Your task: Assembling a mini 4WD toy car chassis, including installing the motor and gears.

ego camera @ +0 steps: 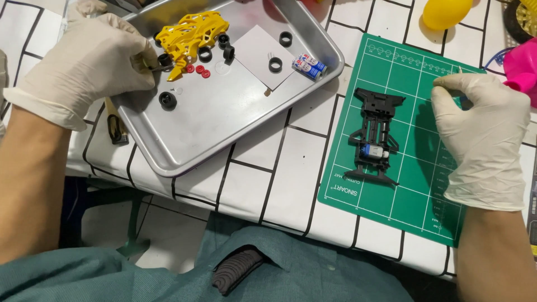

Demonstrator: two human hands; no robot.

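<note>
The left hand (84, 61), in a thin cream latex glove, is closed in a pinch at the rim of the metal tray (224, 128), its fingertips gripping a small black ring-shaped wheel part (164, 60) together with what may be a thin tool, though the fingers hide most of it. Just beside that pinch lies the glossy yellow car body shell (193, 34), an openwork plastic moulding, with tiny red washers (198, 70) and more black rubber rings (224, 47) scattered on the brushed, dull-silver tray floor, and another black tyre (168, 100) lying below the hand. Two small batteries (309, 66) rest near the tray's right edge. The right hand (481, 134), gloved alike, is curled with thumb and forefinger pressed together on something too small to make out, over the green grid-printed cutting mat (408, 196). The black plastic chassis (376, 137), angular and ribbed, lies on the mat near that hand, not touching it. A white tabletop (268, 179) with black lines carries everything; bright toys at the top right are cut off.
</note>
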